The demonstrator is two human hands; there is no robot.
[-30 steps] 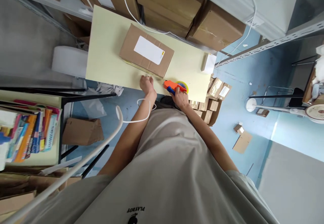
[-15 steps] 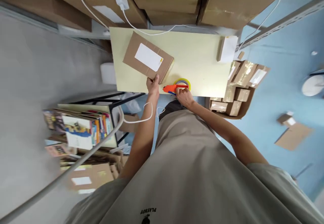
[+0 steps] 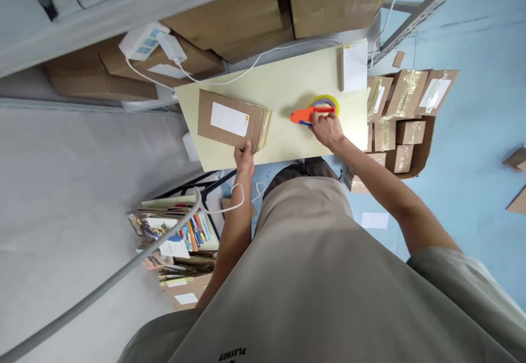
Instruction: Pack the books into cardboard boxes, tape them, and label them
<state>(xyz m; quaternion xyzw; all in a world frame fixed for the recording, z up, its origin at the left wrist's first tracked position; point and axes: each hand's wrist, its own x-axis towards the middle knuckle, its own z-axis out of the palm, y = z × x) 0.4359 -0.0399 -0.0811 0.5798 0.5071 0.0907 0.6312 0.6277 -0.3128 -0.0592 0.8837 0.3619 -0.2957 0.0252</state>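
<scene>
A brown cardboard box [image 3: 207, 127] with a white label on its top lies at the left of the pale yellow table [image 3: 283, 84]. Clear tape covers its right end. My left hand [image 3: 245, 159] grips the box's near right corner, thumb on top and fingers underneath. My right hand [image 3: 327, 130] is closed around the handle of an orange tape dispenser [image 3: 302, 115], which carries a roll of yellow-edged tape. The dispenser is over the table's right half, apart from the box.
A stack of white labels [image 3: 355, 67] stands at the table's back right corner. Taped parcels [image 3: 411, 92] fill a carton to the right. A power strip [image 3: 142, 40] and white cable lie along the back. Books [image 3: 193, 234] sit lower left; a grey pole [image 3: 123, 272] crosses there.
My right hand has carried the tape dispenser right and away from the box. The box is turned straighter, still in my left hand. The view has shifted and tilted.
</scene>
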